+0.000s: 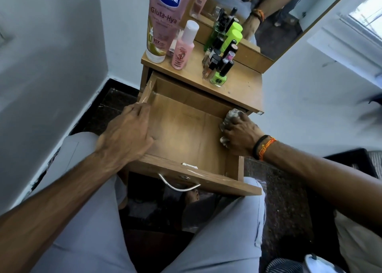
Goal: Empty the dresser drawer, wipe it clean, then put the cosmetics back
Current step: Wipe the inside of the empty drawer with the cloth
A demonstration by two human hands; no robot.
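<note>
The wooden dresser drawer (186, 136) is pulled out over my lap, and nothing lies inside it. My left hand (128, 132) grips the drawer's left wall, fingers curled over the edge. My right hand (239, 134) holds a crumpled white cloth (232, 115) against the inside of the right wall, near the back corner. On the dresser top (244, 86) stand the cosmetics: a tall pink Vaseline lotion tube (163, 20), a small pink bottle (184, 47), and a cluster of nail polish bottles (221, 61), some neon green with black caps.
A mirror (279, 14) leans behind the dresser top and reflects my arm. White walls close in on the left and right. The floor is dark stone. My knees, in grey trousers, sit under the drawer front with its metal handle (177, 185).
</note>
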